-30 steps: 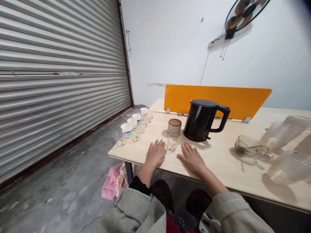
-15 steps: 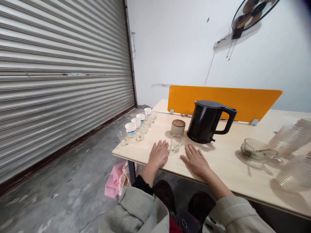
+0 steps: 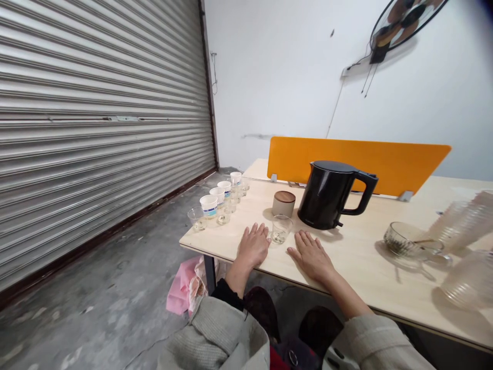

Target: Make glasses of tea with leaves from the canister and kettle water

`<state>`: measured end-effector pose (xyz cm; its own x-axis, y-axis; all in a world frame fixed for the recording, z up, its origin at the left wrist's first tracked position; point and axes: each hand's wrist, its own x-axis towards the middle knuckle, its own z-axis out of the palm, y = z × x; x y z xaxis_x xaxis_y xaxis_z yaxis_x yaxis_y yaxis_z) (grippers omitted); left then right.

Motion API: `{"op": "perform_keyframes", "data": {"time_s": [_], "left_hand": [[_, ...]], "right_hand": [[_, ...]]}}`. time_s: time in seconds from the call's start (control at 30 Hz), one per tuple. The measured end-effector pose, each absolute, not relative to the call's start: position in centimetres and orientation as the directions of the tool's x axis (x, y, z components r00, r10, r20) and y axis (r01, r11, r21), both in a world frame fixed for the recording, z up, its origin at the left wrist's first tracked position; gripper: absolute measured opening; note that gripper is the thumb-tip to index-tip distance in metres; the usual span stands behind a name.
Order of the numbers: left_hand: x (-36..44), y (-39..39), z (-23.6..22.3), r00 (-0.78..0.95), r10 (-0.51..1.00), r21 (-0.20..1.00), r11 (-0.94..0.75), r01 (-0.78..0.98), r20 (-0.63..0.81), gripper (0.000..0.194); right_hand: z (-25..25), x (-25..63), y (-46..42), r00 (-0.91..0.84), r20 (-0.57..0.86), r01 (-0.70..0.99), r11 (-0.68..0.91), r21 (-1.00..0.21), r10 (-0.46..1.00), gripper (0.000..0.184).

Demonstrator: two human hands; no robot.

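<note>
My left hand [image 3: 253, 246] lies flat and open on the light wooden table [image 3: 358, 267], fingers stretched forward. My right hand [image 3: 310, 254] rests the same way, open and palm down. Between them, just past the fingertips, stands a small clear glass [image 3: 281, 229] with a little liquid at its bottom. Neither hand holds anything. Behind the glass sit a grey canister with a wooden lid [image 3: 283, 203] and a black electric kettle [image 3: 330, 195], its handle to the right.
Along the table's left edge runs a row of small glasses and white paper cups [image 3: 216, 204]. A glass bowl with a spoon [image 3: 408, 242] and stacked clear plastic cups [image 3: 464, 221] lie at the right. An orange divider [image 3: 358, 159] stands behind. A pink bag [image 3: 183, 293] sits on the floor.
Both hands stay flat on the table. The view has shifted slightly, so everything sits a little further right and lower in the picture.
</note>
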<state>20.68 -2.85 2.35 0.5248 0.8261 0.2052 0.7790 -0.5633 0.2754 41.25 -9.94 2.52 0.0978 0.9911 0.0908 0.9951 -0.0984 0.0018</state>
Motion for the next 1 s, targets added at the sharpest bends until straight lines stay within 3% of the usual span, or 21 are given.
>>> {"op": "perform_keyframes", "data": {"time_s": [1.0], "left_hand": [[20.68, -2.91, 2.36, 0.529, 0.827, 0.209, -0.561, 0.801, 0.190, 0.056]], "right_hand": [[2.81, 41.12, -9.97, 0.113, 0.057, 0.993, -0.114, 0.013, 0.992, 0.076]]}}
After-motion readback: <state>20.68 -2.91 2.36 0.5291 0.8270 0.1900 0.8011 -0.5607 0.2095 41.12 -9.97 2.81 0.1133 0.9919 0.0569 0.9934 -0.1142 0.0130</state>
